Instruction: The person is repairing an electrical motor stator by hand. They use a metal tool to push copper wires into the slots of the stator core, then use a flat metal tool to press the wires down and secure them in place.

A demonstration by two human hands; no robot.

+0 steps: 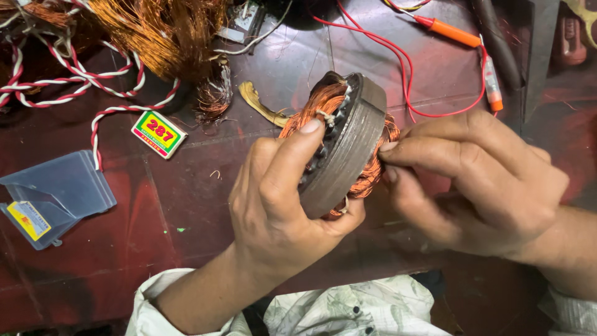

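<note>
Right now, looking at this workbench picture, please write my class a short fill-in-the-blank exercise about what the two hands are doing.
1. The left hand grips a round metal motor stator wound with ______-coloured wire.
2. The right hand pinches the winding on the stator's ______ side as the camera sees it.
3. The small matchbox lies on the dark red table beside a red-and-______ twisted cable.

Missing words: copper; right; white

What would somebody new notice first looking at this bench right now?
First, the round metal motor core wound with copper wire, held up at the centre: the left hand grips it while the right hand pinches its windings. Behind it, top left, lies a big tangle of loose copper wire, with red-and-white twisted cord beside it.
</note>
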